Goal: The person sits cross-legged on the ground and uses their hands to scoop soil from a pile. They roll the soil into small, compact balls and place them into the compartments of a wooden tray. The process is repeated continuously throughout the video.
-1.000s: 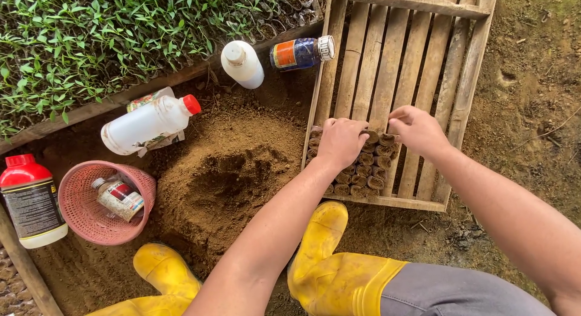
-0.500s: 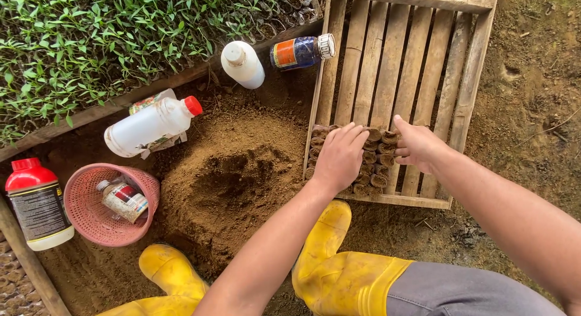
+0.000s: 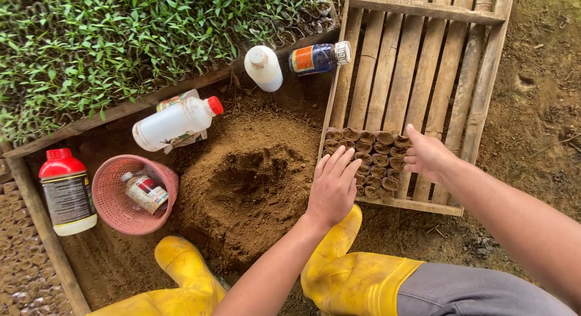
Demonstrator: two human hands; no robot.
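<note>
Soil-filled pots [image 3: 370, 160] sit packed in near corner of bamboo tray [image 3: 417, 68], some hidden under left hand [image 3: 332, 186], which lies flat on them w/ fingers spread, gripping nothing. Right hand [image 3: 427, 156] touches pots' right edge, thumb up; fingertips tucked under, can't tell if clenched. Soil heap [image 3: 248, 177] just left.

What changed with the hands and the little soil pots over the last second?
The left hand slid back off the cluster of soil-filled pots toward the tray's near-left corner, uncovering them. The right hand drew down to the cluster's right edge, fingers curled. Neither hand holds anything. The pots, slatted wooden tray, soil heap, bottles and pink basket kept their places.
</note>
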